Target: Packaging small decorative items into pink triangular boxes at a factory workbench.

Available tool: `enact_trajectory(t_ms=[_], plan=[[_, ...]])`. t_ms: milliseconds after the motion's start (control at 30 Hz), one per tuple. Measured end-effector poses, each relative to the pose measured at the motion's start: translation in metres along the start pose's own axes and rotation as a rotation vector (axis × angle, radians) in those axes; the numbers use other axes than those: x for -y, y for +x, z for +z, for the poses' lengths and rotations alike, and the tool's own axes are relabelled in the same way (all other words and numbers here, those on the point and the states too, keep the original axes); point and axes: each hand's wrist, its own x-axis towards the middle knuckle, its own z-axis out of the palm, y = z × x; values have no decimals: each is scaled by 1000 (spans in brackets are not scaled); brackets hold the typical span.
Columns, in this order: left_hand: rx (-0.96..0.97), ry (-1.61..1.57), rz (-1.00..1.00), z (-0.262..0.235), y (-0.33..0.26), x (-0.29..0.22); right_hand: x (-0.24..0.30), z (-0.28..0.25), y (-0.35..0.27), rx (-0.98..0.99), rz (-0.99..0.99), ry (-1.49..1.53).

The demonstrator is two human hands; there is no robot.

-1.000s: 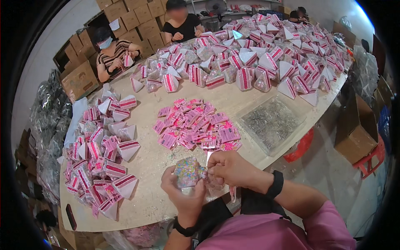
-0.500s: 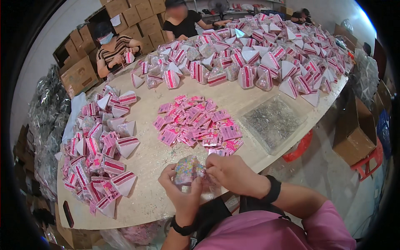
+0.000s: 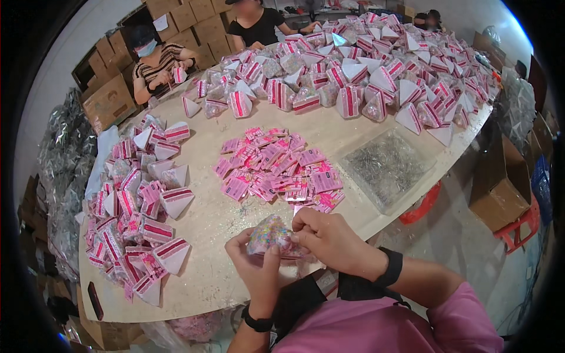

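Observation:
Close to the table's near edge, my left hand [image 3: 258, 262] grips a cake-slice-shaped piece [image 3: 271, 234] covered in multicoloured sprinkles, thumb in front and fingers around its left side. A clear film seems to wrap it. At its right end my right hand [image 3: 329, 240] is closed in a pinch; whatever is between the fingertips is too small to make out. Just beyond my hands lies a heap of pink printed cards [image 3: 276, 167]. To the right of the cards, a clear shallow tray [image 3: 385, 207] holds many thin silvery strips.
Wedge-shaped cake slices [image 3: 138, 217] with pink stripes are piled on the left, and a larger pile [image 3: 353, 76] covers the far side. A dark phone-like object [image 3: 95, 301] rests at the left edge. Several people sit beyond. An opened carton [image 3: 500, 188] stands right.
The sprinkled cake slice has tilted slightly in my left hand, its top now more pointed. My right hand stays pinched at its right end, shifted slightly up. A seated person's hands moved a little.

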Motion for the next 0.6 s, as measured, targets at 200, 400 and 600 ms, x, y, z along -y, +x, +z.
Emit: enact_trajectory(t_ms=[200, 400, 600], plan=[[3, -115, -129, 0, 0, 3, 2, -3, -7, -6, -7, -56], [-37, 0, -28, 5, -2, 5, 6, 1, -15, -113, 24, -54], [-30, 56, 134, 9, -2, 6, -11, 4, -11, -169, -373, -290]])
